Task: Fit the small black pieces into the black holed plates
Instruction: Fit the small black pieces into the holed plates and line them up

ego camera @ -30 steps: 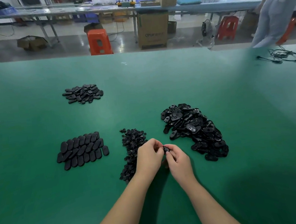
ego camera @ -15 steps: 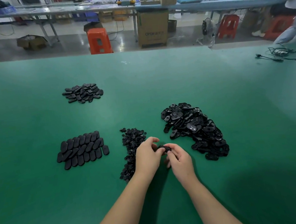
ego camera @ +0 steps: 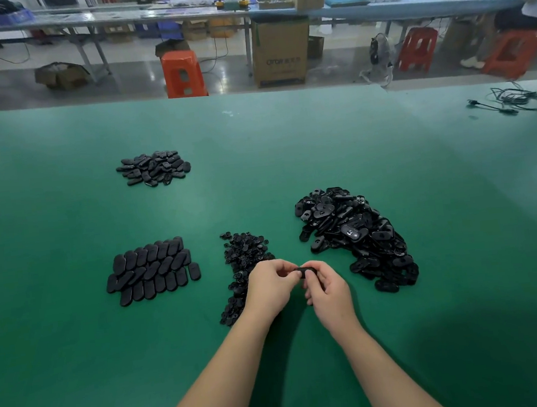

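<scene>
Two hands meet just above the green bench (ego camera: pixel 432 286): left hand (ego camera: pixel 270 290) and right hand (ego camera: pixel 328 291) both pinch one black plate (ego camera: pixel 303 270), its long axis running left–right between their fingertips. Small pieces (ego camera: pixel 245 261) lie just left; loose plates (ego camera: pixel 355 234) just right.

A broad green table (ego camera: pixel 287 142) filled most of the frame. On it lay a loose heap of holed plates (ego camera: pixel 358 234) right of center, small pieces (ego camera: pixel 243 264) mid-frame, neat ovals (ego camera: pixel 152 270) lower left, a smaller pile (ego camera: pixel 154 168) upper left, and cables (ego camera: pixel 516 102) far right.
</scene>
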`<state>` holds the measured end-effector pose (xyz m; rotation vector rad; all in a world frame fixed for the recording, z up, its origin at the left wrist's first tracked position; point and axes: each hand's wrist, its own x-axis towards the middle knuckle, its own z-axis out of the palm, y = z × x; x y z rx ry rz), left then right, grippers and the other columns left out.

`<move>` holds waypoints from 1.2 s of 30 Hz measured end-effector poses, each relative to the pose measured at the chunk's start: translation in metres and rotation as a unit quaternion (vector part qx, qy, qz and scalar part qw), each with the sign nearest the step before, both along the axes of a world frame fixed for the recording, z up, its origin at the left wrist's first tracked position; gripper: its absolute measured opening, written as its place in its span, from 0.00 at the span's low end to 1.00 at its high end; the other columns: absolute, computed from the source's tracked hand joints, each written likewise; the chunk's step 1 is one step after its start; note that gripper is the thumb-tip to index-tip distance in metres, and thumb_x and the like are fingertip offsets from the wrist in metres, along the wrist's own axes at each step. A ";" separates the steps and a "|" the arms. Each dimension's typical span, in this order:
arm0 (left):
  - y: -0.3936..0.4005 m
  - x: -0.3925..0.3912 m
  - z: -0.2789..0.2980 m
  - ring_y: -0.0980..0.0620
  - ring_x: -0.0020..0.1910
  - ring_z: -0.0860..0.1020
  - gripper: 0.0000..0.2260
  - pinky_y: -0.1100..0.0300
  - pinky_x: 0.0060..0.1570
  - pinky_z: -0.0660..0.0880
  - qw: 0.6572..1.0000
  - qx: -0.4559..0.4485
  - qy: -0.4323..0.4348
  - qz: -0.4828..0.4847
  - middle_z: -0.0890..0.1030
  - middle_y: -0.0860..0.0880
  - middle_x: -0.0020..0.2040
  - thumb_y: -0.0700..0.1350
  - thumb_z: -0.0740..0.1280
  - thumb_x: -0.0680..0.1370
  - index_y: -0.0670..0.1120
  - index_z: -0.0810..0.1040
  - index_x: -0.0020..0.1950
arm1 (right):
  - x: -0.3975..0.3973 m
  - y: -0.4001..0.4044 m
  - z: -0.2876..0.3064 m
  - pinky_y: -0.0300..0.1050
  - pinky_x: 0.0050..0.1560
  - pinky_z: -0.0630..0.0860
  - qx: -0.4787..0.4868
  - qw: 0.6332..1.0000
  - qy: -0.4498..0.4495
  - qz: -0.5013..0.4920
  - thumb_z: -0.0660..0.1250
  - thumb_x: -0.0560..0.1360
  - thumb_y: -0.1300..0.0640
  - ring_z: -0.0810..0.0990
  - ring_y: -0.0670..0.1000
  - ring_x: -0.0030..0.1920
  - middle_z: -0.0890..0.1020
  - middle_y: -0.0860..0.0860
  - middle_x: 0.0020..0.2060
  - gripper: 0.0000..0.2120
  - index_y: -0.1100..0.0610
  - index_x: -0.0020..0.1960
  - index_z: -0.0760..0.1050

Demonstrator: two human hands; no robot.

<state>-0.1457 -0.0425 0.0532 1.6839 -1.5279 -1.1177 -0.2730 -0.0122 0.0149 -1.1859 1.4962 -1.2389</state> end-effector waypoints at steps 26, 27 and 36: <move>0.012 -0.012 0.001 0.63 0.36 0.76 0.06 0.75 0.35 0.68 0.989 -0.098 -0.109 -0.018 0.82 0.56 0.39 0.45 0.67 0.79 0.48 0.85 0.50 | -0.003 0.000 -0.001 0.42 0.43 0.77 -0.006 1.000 -0.020 -0.012 0.66 0.81 0.62 0.84 0.46 0.42 0.86 0.50 0.42 0.07 0.53 0.50 0.80; 0.013 -0.013 0.000 0.62 0.37 0.77 0.07 0.75 0.36 0.68 0.988 -0.106 -0.113 -0.018 0.83 0.56 0.41 0.44 0.67 0.79 0.48 0.85 0.51 | -0.002 -0.001 -0.001 0.43 0.46 0.79 -0.006 1.000 -0.020 -0.016 0.66 0.81 0.63 0.84 0.47 0.44 0.86 0.50 0.42 0.06 0.54 0.50 0.80; 0.012 -0.007 -0.008 0.53 0.50 0.80 0.13 0.58 0.54 0.76 0.962 -0.190 -0.179 -0.079 0.82 0.51 0.52 0.44 0.66 0.80 0.49 0.79 0.65 | -0.002 0.000 0.001 0.42 0.40 0.75 0.004 1.000 -0.006 -0.019 0.64 0.82 0.61 0.80 0.44 0.36 0.84 0.45 0.37 0.07 0.52 0.50 0.79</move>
